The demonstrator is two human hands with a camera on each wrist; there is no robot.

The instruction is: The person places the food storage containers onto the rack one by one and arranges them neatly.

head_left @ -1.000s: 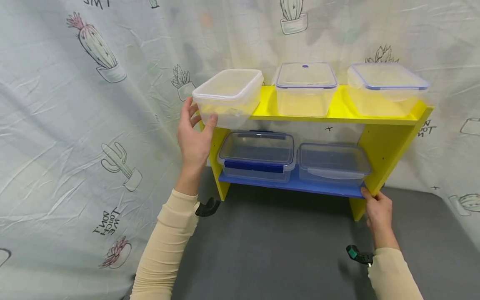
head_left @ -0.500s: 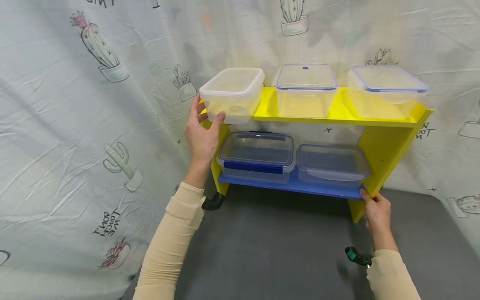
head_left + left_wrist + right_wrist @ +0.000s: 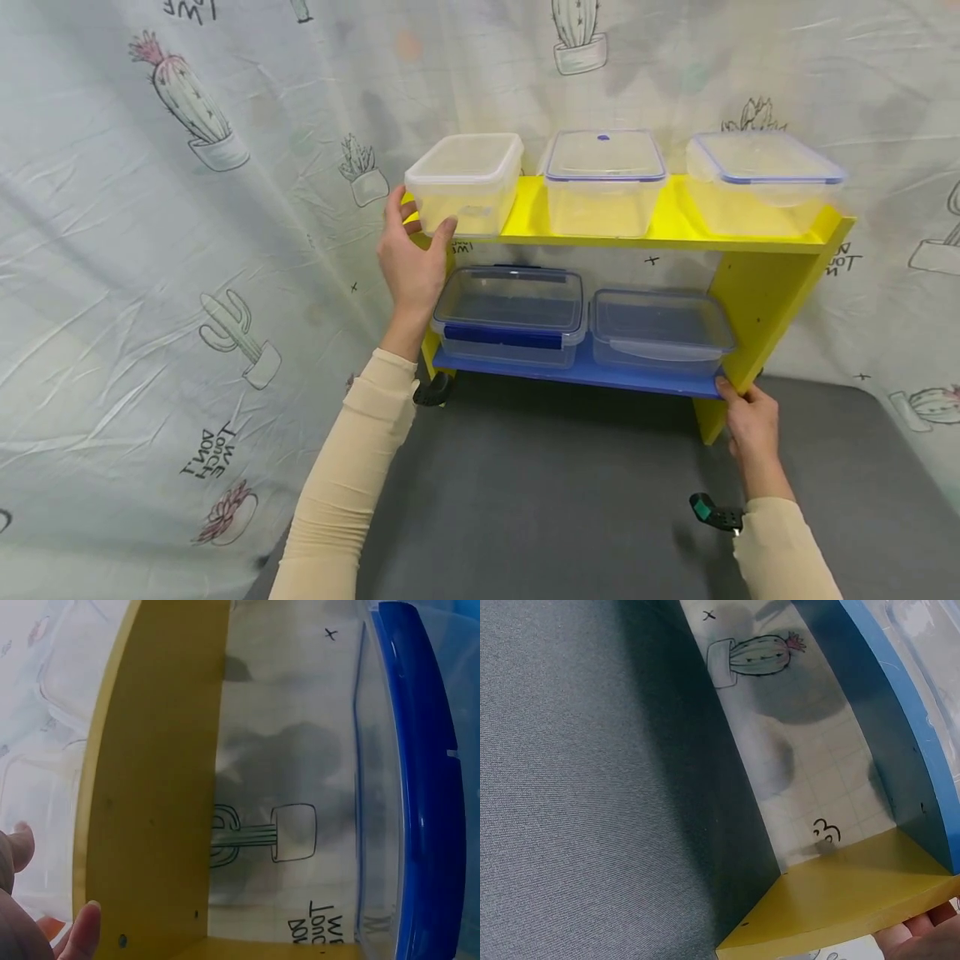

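Note:
A clear plastic food container (image 3: pixel 465 175) with a whitish lid sits at the left end of the yellow top board of a small shelf unit (image 3: pixel 761 312). My left hand (image 3: pixel 414 271) holds this container by its left front corner, thumb on the front and fingers on the left side. In the left wrist view, the thumb and fingertips (image 3: pixel 88 930) show beside the yellow board's edge. At the unit's lower right, my right hand (image 3: pixel 753 425) grips the yellow side panel, its thumb at the end of the blue lower board (image 3: pixel 577 372). Its fingers are partly hidden behind the panel.
Two blue-rimmed containers, one in the middle (image 3: pixel 604 187) and one at the right (image 3: pixel 765 192), share the top board. Below stand a blue-clipped container (image 3: pixel 513 304) and a clear one (image 3: pixel 663 329). A cactus-print curtain (image 3: pixel 292 208) hangs behind the grey table (image 3: pixel 570 492).
My left hand has moved the food container right and back, and its front no longer juts below the top board's edge. My right hand keeps its grip on the side panel.

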